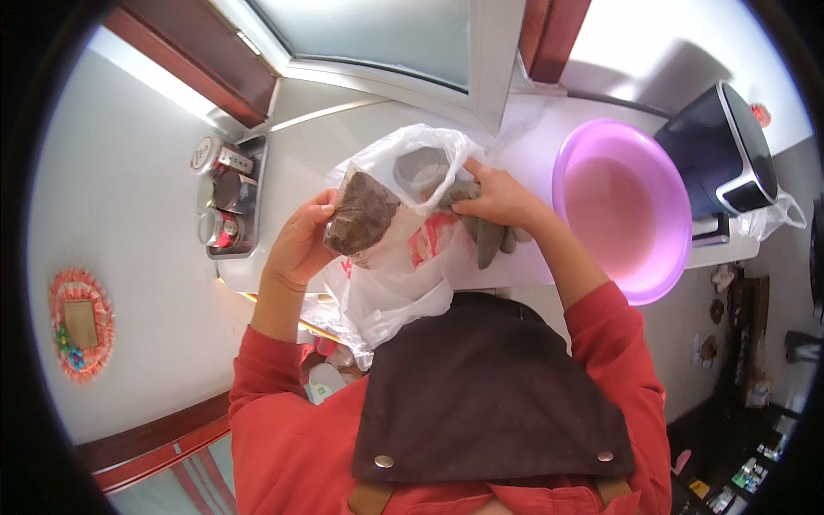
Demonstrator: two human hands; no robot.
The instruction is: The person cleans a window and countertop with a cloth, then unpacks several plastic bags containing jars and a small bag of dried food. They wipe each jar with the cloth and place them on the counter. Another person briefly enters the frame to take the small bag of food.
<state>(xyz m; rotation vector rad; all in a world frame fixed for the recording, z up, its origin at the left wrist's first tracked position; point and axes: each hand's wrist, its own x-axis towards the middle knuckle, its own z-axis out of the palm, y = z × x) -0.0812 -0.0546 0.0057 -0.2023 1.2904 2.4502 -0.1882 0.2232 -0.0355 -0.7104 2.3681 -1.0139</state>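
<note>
My left hand grips a clear plastic packet of dark brown, lumpy material, tilted and held up over the counter. Right beside it, a thin white plastic bag bearing red print has its mouth spread wide. A round clear plastic tub shows inside that mouth. My right hand holds the bag's right rim between thumb and fingers. Grey-green gloves lie beneath and against this hand; whether it also grips them is unclear.
A large pink-purple basin of cloudy liquid stands to the right, overhanging the counter's front edge. Behind it is a black appliance. Lidded jars sit in a metal tray at left. A frosted window sash juts over the white counter.
</note>
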